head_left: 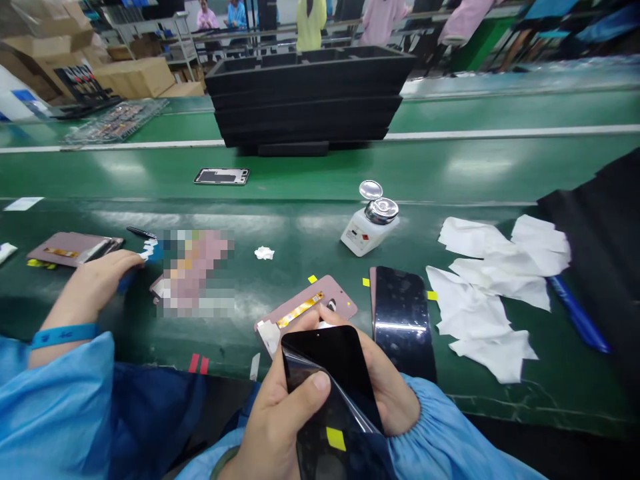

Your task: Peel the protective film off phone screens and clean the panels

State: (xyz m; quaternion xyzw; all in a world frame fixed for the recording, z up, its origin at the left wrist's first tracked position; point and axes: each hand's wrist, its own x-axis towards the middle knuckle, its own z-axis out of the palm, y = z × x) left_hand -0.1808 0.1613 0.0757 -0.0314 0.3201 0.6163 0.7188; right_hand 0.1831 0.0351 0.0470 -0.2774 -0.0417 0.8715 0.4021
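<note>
In front of me is a black phone screen (336,350), tilted in both hands. A clear protective film (345,400) with a yellow tab lies over its lower part, one edge lifted diagonally. My left hand (280,417) grips the left side, its thumb pressing on the film. Fingers of my right hand (387,383) wrap round the right side and back. Just beyond lies a pinkish screen back (337,293) with an orange flex strip, partly hidden by my hands. To the right, a dark glossy screen (404,313) rests on the green bench.
A white bottle (367,230) stands with its metal lid up. White wipes (480,303) and a blue pen (580,317) lie right. A co-worker's hand (95,283) reaches in from the left, near a pixelated patch. Stacked black trays (307,97) and a phone frame (221,176) are farther back.
</note>
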